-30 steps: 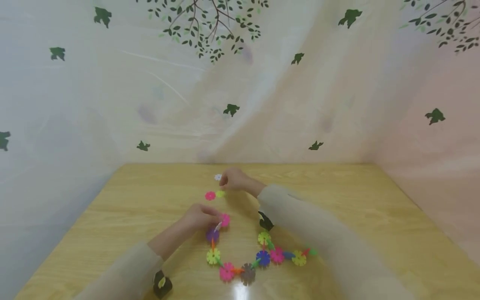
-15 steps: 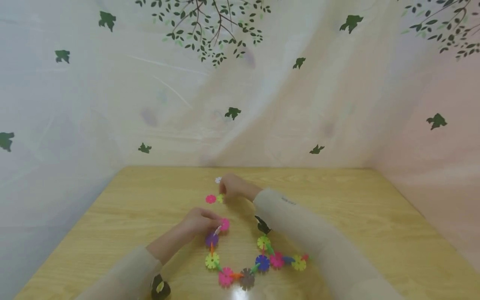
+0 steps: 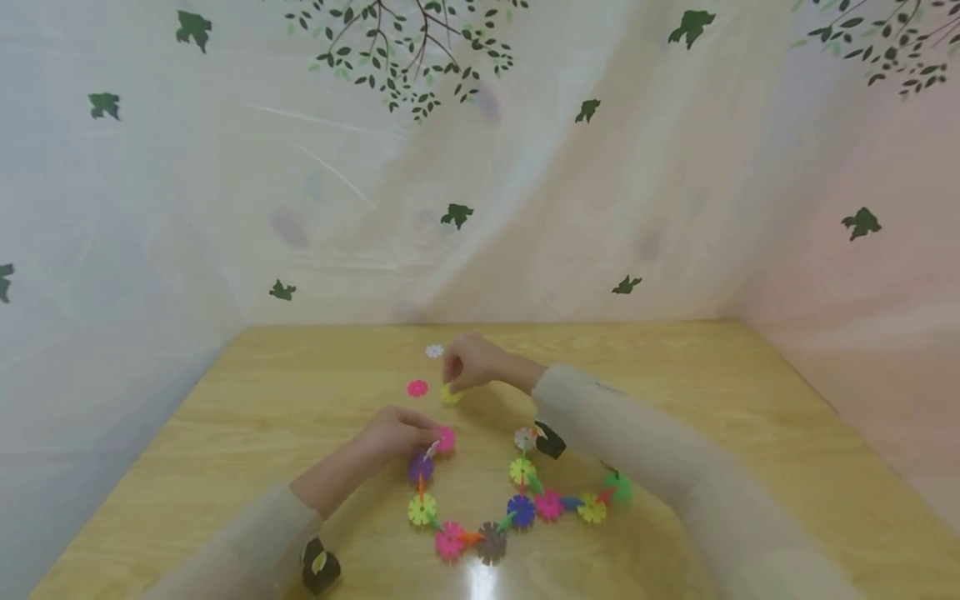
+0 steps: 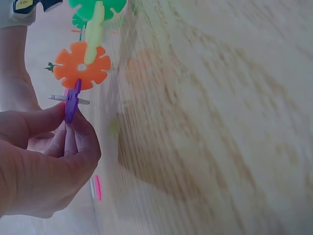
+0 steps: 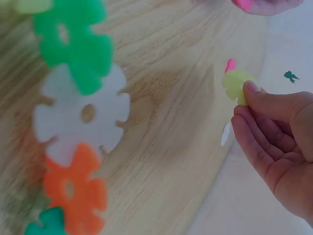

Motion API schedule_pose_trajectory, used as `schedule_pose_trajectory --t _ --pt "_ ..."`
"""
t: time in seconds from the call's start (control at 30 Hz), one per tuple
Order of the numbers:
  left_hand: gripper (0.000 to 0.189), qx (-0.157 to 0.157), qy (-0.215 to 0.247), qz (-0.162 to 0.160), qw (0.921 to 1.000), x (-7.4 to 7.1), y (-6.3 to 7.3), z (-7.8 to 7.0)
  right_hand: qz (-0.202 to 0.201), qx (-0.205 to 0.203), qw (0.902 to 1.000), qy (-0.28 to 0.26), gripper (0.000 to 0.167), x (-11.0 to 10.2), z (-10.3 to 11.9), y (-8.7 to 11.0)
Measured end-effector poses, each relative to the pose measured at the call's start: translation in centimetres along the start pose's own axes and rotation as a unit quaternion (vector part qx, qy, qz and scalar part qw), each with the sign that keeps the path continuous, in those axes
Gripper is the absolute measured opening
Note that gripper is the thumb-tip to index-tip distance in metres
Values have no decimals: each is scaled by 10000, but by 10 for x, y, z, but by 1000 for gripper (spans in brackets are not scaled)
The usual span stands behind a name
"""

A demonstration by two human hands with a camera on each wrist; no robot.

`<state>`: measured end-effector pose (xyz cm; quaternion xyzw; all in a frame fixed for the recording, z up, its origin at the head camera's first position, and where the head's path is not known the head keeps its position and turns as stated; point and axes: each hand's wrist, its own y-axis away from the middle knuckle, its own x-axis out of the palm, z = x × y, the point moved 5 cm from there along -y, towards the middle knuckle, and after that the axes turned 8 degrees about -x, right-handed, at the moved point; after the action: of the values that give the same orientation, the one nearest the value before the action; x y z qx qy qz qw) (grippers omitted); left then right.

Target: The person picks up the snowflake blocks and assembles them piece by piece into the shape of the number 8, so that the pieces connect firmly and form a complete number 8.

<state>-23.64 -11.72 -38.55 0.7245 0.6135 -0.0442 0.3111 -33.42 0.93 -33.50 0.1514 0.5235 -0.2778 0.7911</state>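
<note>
A chain of colourful flower-shaped interlocking discs [image 3: 492, 542] curves across the wooden table in the head view. My left hand [image 3: 397, 435] pinches its left end, at the pink disc [image 3: 446, 439]. Beside the fingers in the left wrist view are a purple disc [image 4: 72, 102], seen edge-on, and an orange disc [image 4: 82, 65]. My right hand [image 3: 471, 362] pinches a yellow disc [image 5: 236, 85] between thumb and fingers, just above the table. The fingers cover part of that disc.
Loose on the table [image 3: 300, 375] lie a pink disc [image 3: 417, 388] and a white disc [image 3: 434, 351], near the right hand. The chain's other branch ends in a green disc [image 3: 618, 487] beside the right sleeve. A printed curtain [image 3: 360, 208] hangs behind the table.
My right hand has taken the yellow disc and drawn it slightly right, away from the loose pink disc. The left hand keeps its hold on the chain's end.
</note>
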Motion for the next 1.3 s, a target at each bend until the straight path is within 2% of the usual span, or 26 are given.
schedule_pose_trajectory --t 0.2,0.3,0.47,0.63,0.83,1.1,1.3 --pt "24 -56 6 23 10000 2 -1 0 55 100 9986 -521 8 -3 7 25" --pt "25 -58 -91 11 9999 1 -1 -3 -42 161 9972 -733 8 -2 11 37" --pt "25 -42 -230 30 9997 -1 -1 -6 -496 55 9961 -721 7 2 20 51" --pt "24 -186 -81 127 9997 0 -2 -4 -749 -139 9951 -627 6 8 31 63" --pt "26 -182 -43 103 9998 1 -3 -1 -837 -102 9957 -389 7 12 37 71" --pt "25 -143 90 298 9994 2 -6 -1 -978 -52 9939 -500 6 14 44 77" --pt "26 -220 105 270 9993 3 -6 -1 -1164 77 9914 -595 5 17 44 80"
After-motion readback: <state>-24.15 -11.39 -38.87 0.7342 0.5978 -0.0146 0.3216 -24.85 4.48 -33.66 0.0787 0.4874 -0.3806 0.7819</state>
